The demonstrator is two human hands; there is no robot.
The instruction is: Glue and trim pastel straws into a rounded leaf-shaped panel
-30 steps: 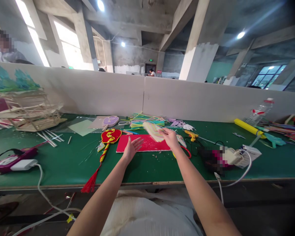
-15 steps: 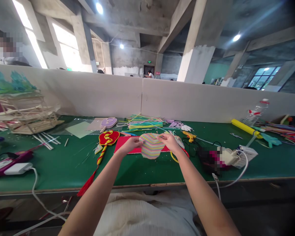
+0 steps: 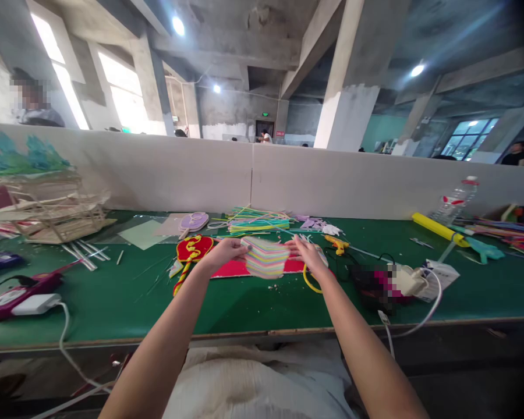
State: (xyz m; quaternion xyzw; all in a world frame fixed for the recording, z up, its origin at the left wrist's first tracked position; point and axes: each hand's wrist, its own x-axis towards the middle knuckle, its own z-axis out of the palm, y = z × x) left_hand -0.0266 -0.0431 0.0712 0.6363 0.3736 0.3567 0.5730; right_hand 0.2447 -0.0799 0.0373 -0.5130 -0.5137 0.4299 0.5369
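Note:
A flat piece striped in pastel colours point(image 3: 265, 257) hangs just above a red sheet point(image 3: 240, 268) on the green table point(image 3: 113, 291). My left hand point(image 3: 225, 250) pinches its left edge. Its right edge is gripped by my right hand point(image 3: 306, 254). Left of my hands lies a red and yellow ornament with a twisted cord and red tassel point(image 3: 191, 251). A pile of coloured sticks point(image 3: 257, 222) is behind the striped piece.
A yellow glue gun point(image 3: 337, 242), cables and a white charger point(image 3: 408, 279) lie to the right, with a yellow tube point(image 3: 434, 227) and water bottle point(image 3: 458, 201). A wooden frame model point(image 3: 48, 209) stands at the left. White partition boards point(image 3: 332, 180) back the table.
A second ago only my right hand held the striped piece, my left open over the red sheet. My left hand then took its other edge; both now hold it, tilted flatter.

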